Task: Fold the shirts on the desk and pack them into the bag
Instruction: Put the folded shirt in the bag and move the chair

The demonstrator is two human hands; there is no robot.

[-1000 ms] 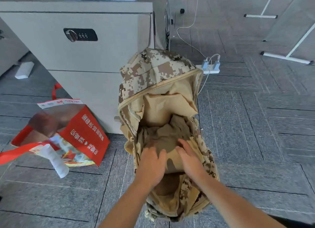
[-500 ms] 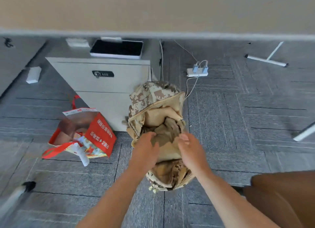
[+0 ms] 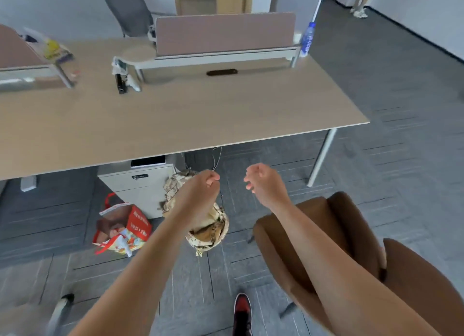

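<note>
Left hand (image 3: 202, 185), right hand (image 3: 261, 182) empty, camouflage bag (image 3: 212, 231) on floor

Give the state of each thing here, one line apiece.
Backpack, on the floor, unzipped, tan cloth inside.
Left hand, loosely curled, holding nothing.
Right hand, loosely curled, holding nothing.
Red tote bag, open, standing on the floor.
Drawer cabinet, shut.
Water bottle, upright.
</note>
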